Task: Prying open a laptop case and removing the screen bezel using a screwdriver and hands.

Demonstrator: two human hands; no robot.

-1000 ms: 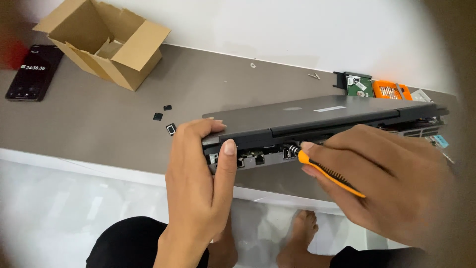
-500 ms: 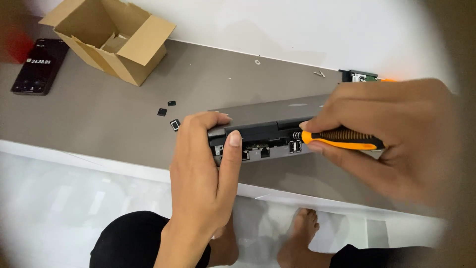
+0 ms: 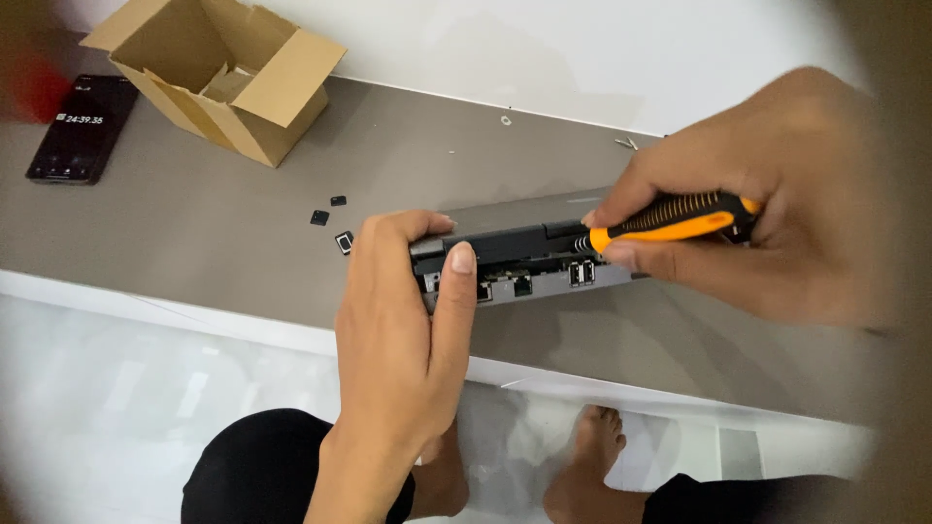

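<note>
Gripping the near-left end of the grey laptop [image 3: 515, 254] on the desk [image 3: 194, 233], the left hand [image 3: 403, 320] steadies it. Right hand [image 3: 757, 228] has swung its clenched orange-handled screwdriver [image 3: 670, 218] flat, tip now at the hinge seam; prying seems underway.

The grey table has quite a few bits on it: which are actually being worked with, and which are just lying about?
In use:
- grey laptop, stood on its edge
- orange and black screwdriver, tip at the laptop's edge
- left hand gripping the laptop's end
- right hand holding the screwdriver

Lying about:
- open cardboard box
- black phone
- small black bits
- loose screws
</note>
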